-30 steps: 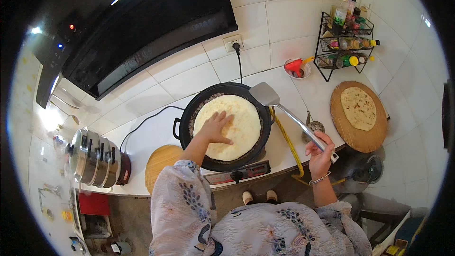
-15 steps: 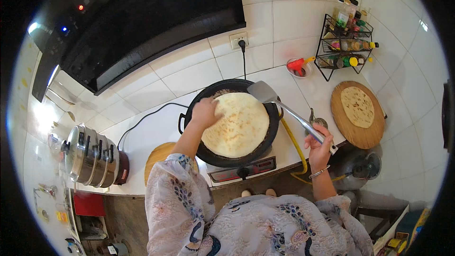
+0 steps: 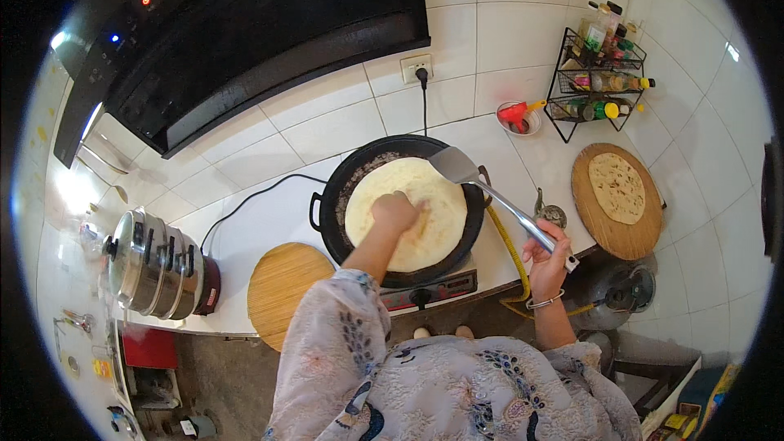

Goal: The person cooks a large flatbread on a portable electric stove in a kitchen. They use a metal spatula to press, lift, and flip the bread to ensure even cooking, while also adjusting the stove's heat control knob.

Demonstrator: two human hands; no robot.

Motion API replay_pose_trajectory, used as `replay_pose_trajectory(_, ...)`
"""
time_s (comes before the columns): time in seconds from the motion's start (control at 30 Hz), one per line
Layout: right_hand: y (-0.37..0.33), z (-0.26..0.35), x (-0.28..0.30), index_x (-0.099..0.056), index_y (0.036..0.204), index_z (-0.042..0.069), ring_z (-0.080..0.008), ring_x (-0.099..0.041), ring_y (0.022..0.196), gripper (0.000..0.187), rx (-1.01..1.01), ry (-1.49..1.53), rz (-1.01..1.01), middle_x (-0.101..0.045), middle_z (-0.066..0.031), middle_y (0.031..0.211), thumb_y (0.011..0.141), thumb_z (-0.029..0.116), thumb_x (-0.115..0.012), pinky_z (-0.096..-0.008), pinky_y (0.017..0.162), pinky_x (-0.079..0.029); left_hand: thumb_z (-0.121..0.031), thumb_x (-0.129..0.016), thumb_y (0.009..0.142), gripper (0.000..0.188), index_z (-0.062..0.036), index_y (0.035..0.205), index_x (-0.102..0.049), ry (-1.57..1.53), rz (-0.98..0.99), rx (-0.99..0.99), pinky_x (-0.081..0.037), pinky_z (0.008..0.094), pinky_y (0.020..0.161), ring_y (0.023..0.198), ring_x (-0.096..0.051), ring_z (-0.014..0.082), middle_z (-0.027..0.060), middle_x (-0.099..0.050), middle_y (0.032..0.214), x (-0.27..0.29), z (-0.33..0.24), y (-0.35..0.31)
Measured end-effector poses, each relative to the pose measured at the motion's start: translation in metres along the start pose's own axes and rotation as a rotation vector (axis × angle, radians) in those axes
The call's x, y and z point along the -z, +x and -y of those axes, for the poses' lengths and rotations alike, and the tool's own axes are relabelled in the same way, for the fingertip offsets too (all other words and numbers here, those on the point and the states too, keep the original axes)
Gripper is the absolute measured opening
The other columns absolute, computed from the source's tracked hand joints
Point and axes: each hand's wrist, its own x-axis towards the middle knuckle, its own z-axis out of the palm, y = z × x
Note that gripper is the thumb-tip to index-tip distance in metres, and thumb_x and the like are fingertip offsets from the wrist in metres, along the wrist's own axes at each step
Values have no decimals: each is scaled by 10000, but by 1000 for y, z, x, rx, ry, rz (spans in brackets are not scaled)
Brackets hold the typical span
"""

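A large pale flatbread (image 3: 441, 224) with light browning lies in a black two-handled pan (image 3: 327, 229). My left hand (image 3: 396, 211) rests on the middle of the flatbread, its fingers partly curled downward against the surface and somewhat blurred. In my right hand (image 3: 549, 255) is the handle of a metal spatula (image 3: 510, 211), held to the right of the pan. Its broad grey blade tilts over the pan's upper right rim, above the bread's edge and apart from it.
The pan stands on an electric cooker (image 3: 445, 286). A wooden board (image 3: 584, 196) with another flatbread (image 3: 618, 188) lies right, below a spice rack (image 3: 600, 73). A bowl (image 3: 535, 124) sits behind. Left are a slatted round mat (image 3: 286, 290) and a steamer (image 3: 159, 265). A yellow hose (image 3: 513, 249) hangs off the counter.
My left hand has moved from the flatbread's left edge to its middle. The browned patches have shifted, and more of the pan's left inside shows. The spatula stays nearly still.
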Motion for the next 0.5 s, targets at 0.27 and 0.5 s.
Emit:
replay_pose_trajectory(0.27, -4, -7, 13, -531, 1134, 4, -118, -522, 580, 637, -24, -27, 31, -582, -78, 764, 965, 561, -271, -226, 544, -455, -543, -641, 763, 630, -84, 1190, -569, 306, -240, -364, -439, 446, 899, 1193, -471, 298, 139, -532, 1239, 46, 57, -14)
replay_pose_trajectory(0.5, 9, -3, 0, -581, 1086, -21, -113, -568, 563, 520, -116, -99, 110, -620, -95, 722, 960, 462, -437, -230, 501, -467, -612, -762, 570, 958, -115, 1327, -449, 251, 33, -313, -417, 464, 946, 1231, -410, 342, 169, -431, 1343, 1, 58, -31)
